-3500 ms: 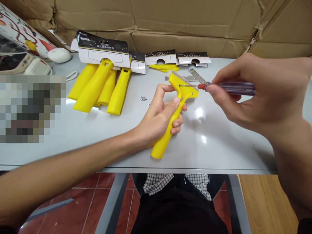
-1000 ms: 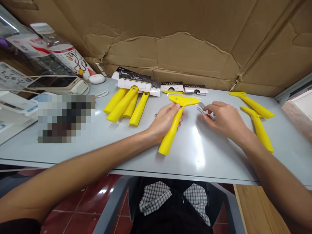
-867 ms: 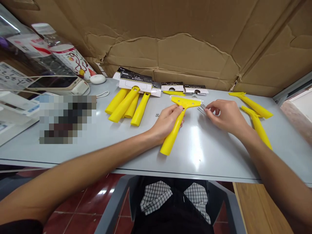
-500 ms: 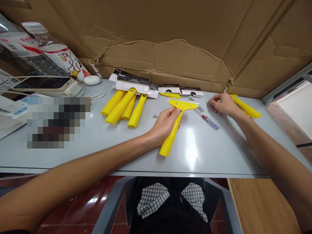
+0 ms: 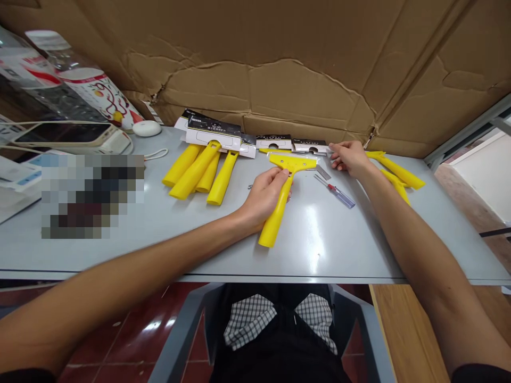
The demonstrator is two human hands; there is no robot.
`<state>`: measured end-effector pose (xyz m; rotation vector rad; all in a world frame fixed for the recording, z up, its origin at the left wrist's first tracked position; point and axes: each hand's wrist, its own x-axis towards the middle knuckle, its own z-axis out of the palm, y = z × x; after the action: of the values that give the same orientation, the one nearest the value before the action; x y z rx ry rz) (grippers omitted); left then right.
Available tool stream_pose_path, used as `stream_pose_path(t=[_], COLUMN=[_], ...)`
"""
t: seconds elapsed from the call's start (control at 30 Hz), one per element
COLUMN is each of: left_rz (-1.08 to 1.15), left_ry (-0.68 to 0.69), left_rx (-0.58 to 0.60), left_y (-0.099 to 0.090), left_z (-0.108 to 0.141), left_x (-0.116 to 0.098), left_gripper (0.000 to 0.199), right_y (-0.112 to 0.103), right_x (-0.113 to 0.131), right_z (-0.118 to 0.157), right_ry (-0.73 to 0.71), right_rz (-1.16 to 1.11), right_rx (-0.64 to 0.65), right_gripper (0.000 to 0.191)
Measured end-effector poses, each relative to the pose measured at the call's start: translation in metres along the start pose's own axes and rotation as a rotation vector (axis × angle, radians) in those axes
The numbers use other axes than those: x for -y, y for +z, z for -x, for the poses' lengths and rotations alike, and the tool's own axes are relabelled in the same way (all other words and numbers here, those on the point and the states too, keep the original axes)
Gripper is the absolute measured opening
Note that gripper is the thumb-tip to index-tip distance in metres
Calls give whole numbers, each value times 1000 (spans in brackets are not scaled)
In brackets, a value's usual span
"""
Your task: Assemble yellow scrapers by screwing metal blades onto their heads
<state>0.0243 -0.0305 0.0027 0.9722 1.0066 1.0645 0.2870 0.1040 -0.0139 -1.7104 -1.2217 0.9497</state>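
Note:
My left hand [image 5: 266, 195] is closed round the handle of a yellow scraper [image 5: 277, 215], whose wide head with two screws points away from me. My right hand [image 5: 348, 158] pinches the right end of a black and white card sleeve [image 5: 310, 147] near the cardboard. Between the hands, a screwdriver [image 5: 340, 195] with a clear handle lies on the table beside a thin metal blade [image 5: 322, 172]. Another card sleeve [image 5: 273, 142] sits behind the scraper head. Small screws, partly hidden, lie left of my left hand.
Several carded yellow scrapers [image 5: 195, 173] are piled left of centre. Loose yellow handles [image 5: 403, 171] lie at the right. Bottles [image 5: 96, 88], a phone [image 5: 66, 134] and a white case [image 5: 146, 128] stand or lie at the left. Cardboard [image 5: 303, 96] walls the table's back.
My right hand has moved left and back to the card sleeve and now grips its end. My left hand still holds the scraper. The whole view has shifted slightly.

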Motion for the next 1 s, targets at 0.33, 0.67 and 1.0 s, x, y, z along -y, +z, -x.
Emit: stream_pose_path(t=[0.33, 0.67, 1.0], left_rz=[27, 5, 49], left_ry=[15, -3, -2], left_rx=[-8, -21, -75], left_y=[0, 4, 2], left_z=[1, 7, 2], left_x=[0, -7, -18], left_gripper=[22, 23, 28], right_y=[2, 3, -15], right_x=[-2, 0, 18], right_z=[2, 6, 43], right_ry=[-27, -41, -82], right_rz=[36, -30, -309], right_rx=[-34, -8, 144], right_gripper=[31, 24, 21])
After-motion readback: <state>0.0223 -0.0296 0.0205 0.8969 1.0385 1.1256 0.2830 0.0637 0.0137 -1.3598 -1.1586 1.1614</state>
